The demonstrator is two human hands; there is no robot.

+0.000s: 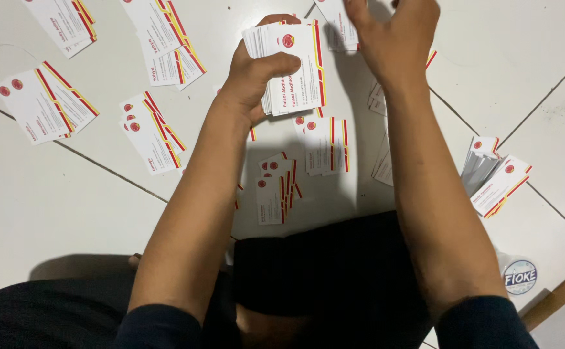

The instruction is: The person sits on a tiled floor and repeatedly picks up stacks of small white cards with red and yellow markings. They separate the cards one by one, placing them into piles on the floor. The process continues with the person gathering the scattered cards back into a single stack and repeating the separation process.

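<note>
White card piles (pixel 153 132) round L hand (pixel 256 74)

The floor (pixel 50 213) is laid with large, glossy white tiles, split by thin dark grout lines (pixel 111 170) that run diagonally across the view. One line crosses from the left edge toward the middle; others cut across the upper right and the right side. Light from overhead is even and rather cool, casting soft grey shadows on the tiles near the centre. At the lower right corner a strip of pale brown wood (pixel 557 300) borders the tiles, with a round sticker (pixel 520 276) just beside it.
</note>
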